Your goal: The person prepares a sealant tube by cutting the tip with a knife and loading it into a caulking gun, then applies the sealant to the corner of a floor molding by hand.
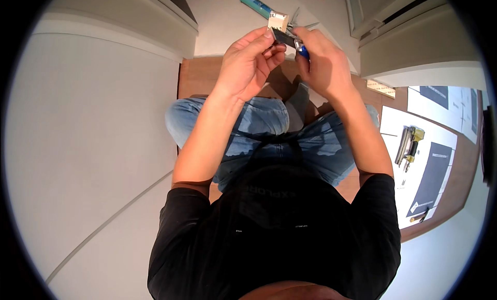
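Note:
My left hand (250,61) has its thumb and fingers pinched at a small pale block-like piece (278,21) that bears printed writing. In my right hand (324,57) is a knife-like tool with a dark flat blade (284,38), a silver collar and a blue handle (303,51). The blade's end lies at my left thumb, just below the pale piece. Whether it touches the piece I cannot tell. Thin metal parts (296,17) show behind my right fingers, partly hidden; what they belong to is unclear.
A teal sealant cartridge (255,4) lies on the white surface beyond my hands. White panels (93,105) stand close on the left. To the right, a yellow and black nail gun (410,146) rests on printed white board (392,119), with a small wooden-handled tool (419,216) lower down.

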{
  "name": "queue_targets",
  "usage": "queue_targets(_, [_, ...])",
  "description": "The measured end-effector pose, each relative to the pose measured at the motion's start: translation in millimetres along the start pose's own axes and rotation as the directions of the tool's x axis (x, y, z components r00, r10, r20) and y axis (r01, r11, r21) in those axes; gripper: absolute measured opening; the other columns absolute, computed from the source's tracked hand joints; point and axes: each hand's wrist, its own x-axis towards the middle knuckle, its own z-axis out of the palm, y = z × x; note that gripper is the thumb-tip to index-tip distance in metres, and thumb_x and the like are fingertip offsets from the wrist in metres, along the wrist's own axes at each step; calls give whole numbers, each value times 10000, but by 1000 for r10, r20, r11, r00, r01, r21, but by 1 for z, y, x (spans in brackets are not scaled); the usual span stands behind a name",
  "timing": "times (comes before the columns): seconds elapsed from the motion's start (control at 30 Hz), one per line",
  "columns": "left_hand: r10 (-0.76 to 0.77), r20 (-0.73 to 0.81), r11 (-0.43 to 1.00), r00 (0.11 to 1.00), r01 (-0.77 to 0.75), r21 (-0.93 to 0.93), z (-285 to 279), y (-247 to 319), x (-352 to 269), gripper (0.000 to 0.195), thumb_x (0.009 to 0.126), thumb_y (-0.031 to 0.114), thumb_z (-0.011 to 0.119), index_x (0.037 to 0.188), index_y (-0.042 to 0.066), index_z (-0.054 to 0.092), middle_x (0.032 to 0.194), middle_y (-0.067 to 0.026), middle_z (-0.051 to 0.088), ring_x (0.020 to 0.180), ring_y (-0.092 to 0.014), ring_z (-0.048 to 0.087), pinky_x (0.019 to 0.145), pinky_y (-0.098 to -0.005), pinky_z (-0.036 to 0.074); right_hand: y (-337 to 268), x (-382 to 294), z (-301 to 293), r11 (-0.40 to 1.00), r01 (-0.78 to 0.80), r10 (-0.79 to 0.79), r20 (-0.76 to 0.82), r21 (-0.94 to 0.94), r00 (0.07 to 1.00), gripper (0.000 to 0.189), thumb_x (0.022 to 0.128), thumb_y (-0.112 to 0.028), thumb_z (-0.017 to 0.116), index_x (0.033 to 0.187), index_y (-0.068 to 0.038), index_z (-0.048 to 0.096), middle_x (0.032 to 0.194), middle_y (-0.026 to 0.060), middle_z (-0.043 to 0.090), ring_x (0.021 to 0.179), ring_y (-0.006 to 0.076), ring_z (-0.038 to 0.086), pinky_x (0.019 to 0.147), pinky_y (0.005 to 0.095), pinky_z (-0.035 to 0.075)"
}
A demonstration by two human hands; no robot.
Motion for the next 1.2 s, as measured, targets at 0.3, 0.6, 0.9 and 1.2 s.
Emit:
queue_targets(0.3, [100,-3,988,995,-99,117,1,-4,-2,286,1040,23,513,1299,-52,608,1213,-189,704,1051,-231,702,928,-362,600,-5,6,-5,981,105,-91,92,-165,992,284,813,-130,730,1077,-127,626,870,92,646,788,317,699,643,432,565])
queue_targets(0.6, [171,-29,977,985,-166,133,7,-7,-3,294,1032,9,522,1311,-36,605,1206,-172,707,1056,-240,700,960,-386,577,-9,13,-5,982,93,-81,80,-162,993,238,819,-140,728,1026,-117,612,884,97,674,789,328,707,634,442,566])
queue_targets(0.9, [258,-137,953,956,-229,196,19,-17,-6,308,1014,-1,558,1316,-54,586,1191,-179,707,1034,-251,697,920,-374,584,0,14,2,979,66,-49,93,-192,994,202,822,-149,715,948,-97,566,861,126,673,762,361,702,627,473,563])
queue_targets(1.2, [237,-156,960,959,-207,188,19,-21,-8,273,1043,3,491,1259,-48,652,1081,-122,722,927,-181,683,838,-319,574,6,13,2,959,79,-59,81,-271,995,235,805,-134,718,952,-100,538,819,120,638,751,360,700,612,481,557])
